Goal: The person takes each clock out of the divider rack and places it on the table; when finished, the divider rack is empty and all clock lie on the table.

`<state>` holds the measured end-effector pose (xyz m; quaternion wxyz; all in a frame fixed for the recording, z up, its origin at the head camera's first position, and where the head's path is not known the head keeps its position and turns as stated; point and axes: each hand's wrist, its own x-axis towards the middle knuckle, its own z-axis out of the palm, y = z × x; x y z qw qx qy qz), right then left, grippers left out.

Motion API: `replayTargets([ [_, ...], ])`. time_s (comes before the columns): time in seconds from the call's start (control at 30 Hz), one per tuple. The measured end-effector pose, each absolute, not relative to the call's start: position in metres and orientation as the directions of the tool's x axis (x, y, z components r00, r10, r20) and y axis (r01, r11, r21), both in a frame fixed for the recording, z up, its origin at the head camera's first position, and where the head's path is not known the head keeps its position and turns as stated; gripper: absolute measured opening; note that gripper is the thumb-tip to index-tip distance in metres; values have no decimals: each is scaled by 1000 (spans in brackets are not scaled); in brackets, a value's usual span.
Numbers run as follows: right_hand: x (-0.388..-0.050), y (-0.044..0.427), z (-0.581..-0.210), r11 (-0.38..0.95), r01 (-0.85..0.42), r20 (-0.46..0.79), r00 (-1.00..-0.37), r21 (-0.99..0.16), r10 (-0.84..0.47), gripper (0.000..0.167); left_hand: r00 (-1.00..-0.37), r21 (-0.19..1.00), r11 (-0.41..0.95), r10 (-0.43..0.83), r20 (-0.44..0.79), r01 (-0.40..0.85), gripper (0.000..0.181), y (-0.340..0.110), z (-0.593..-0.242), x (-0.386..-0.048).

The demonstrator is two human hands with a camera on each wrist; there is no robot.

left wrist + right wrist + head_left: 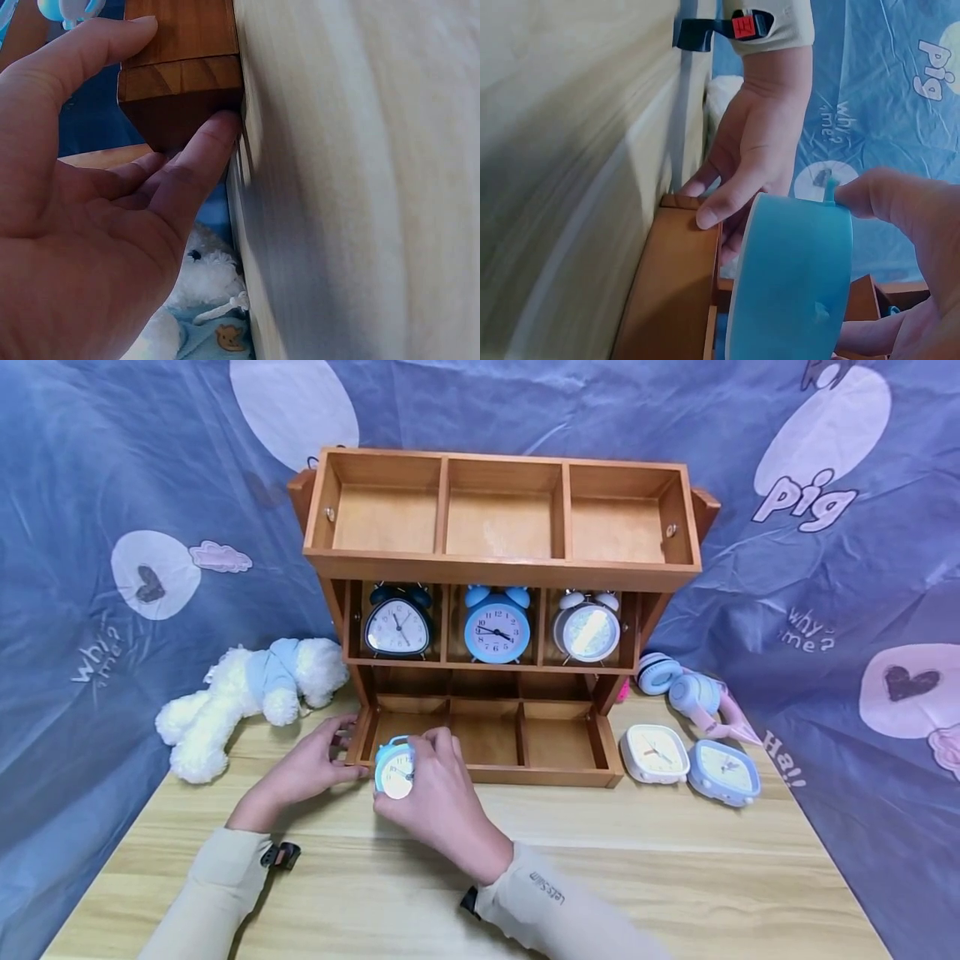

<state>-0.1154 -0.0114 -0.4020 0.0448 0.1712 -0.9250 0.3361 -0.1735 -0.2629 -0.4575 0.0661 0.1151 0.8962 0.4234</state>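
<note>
A small light-blue alarm clock (392, 778) with a white dial is held in my right hand (444, 797), just over the front rail at the left of the wooden shelf (540, 776). In the right wrist view, the thumb touches a peg at the edge of the blue clock (791, 277), and the other fingers lie partly hidden behind it. My left hand (307, 768) grips the shelf's lower front left corner. The left wrist view shows the thumb on the corner block (184, 79) and the fingers against its side.
On the middle tier stand a black clock (397, 628), a blue clock (497, 633) and a white clock (588, 633). Right of the shelf lie a white square clock (655, 753), a blue square clock (723, 772) and headphones (693, 692). A white plush toy (240, 693) lies left.
</note>
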Motion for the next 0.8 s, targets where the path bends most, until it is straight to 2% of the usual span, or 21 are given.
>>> replayTargets([
  [0.43, -92, -13, -412, 705, -381, 172, -920, -599, -351, 77, -964, 793, 593, 265, -28, 140, 95, -262, -456, -173],
  [0.8, -88, -22, -430, 725, -368, 121, -921, -583, -370, 77, -963, 796, 589, 268, -29, 140, 94, -261, -456, -173],
])
